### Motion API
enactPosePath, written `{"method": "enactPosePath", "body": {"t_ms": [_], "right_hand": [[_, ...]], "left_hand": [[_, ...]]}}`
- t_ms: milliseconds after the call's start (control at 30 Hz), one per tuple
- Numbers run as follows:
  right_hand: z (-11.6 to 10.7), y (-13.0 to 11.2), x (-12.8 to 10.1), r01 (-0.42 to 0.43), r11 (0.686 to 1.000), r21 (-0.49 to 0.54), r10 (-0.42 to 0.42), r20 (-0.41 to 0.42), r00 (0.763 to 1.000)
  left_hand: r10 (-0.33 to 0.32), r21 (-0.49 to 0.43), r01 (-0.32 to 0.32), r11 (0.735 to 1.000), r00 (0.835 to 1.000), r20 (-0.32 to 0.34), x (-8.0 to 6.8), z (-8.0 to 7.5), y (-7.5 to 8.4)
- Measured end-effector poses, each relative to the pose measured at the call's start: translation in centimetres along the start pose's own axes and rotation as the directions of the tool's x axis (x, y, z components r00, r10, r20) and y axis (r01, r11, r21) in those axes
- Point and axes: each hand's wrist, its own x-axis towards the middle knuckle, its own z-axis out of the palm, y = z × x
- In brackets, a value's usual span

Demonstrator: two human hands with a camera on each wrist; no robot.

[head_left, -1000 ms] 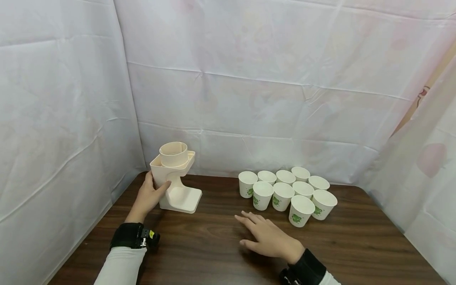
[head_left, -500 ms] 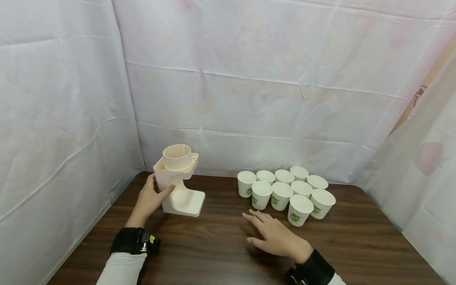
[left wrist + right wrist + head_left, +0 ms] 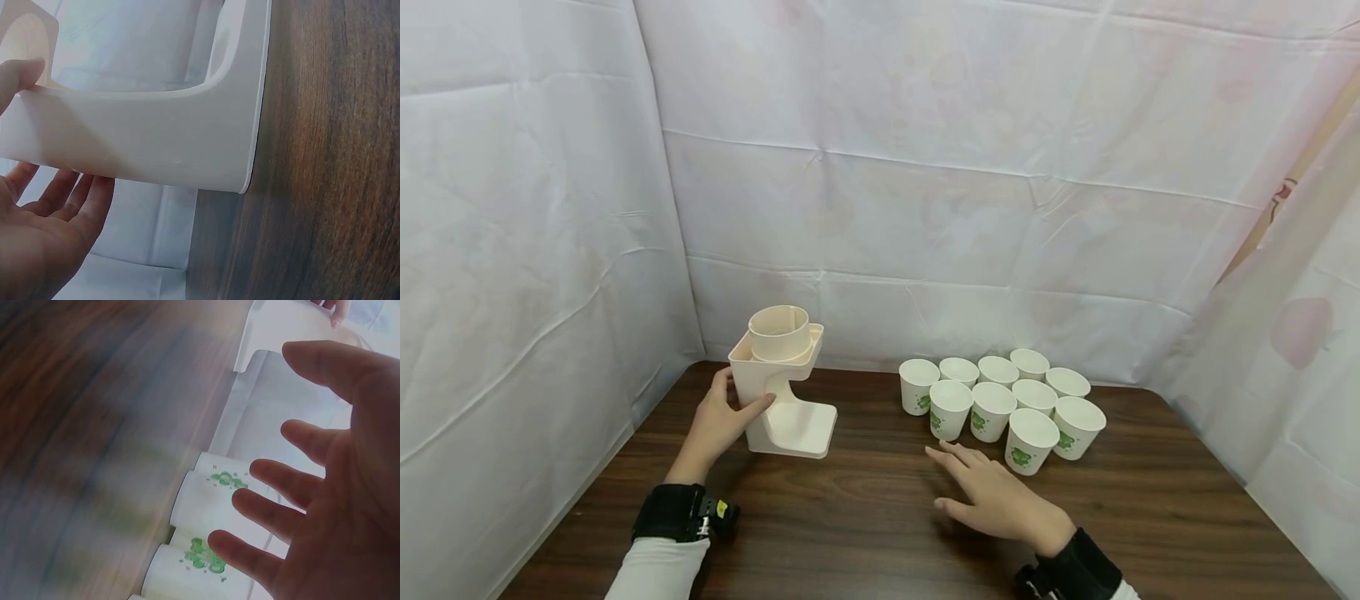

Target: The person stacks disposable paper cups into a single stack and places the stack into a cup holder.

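The wooden table (image 3: 865,517) carries everything. At its back left stands the cream cup dispenser (image 3: 782,383), upright on its flat base; its long axis is vertical, the round tube on top opens upward, and the base plate points toward the right and the front. No cup sits in the tube as far as the head view shows, so I judge the work is only at its start: the stand is placed, and all the loading is left.

To the right of it, apart from it, is the group of paper cups (image 3: 1003,404), ten white cups with green prints, all upright with mouths up, packed close in rows.

The left hand (image 3: 718,425) holds the dispenser's column, with the thumb on the front side and the fingers behind it. The right hand (image 3: 996,496) is spread flat, palm down, low over the table just in front of the cups, holding nothing; the wrist view is blurred.
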Motion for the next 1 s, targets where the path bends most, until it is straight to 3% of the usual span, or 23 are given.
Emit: {"method": "enactPosePath", "body": {"t_ms": [533,1000], "right_hand": [[-0.5,1.6,-2.2,-0.039,0.999,0.024,0.04,-0.013,0.999],[-0.5,2.5,-3.5,-0.068,0.997,0.022,0.069,-0.019,0.997]], "left_hand": [[0.026,-0.029,-0.025,0.999,0.998,0.051,-0.9,1.3,1.4],[0.059,0.0,-0.059,0.998,0.997,0.049,-1.2,2.3,1.7]]}}
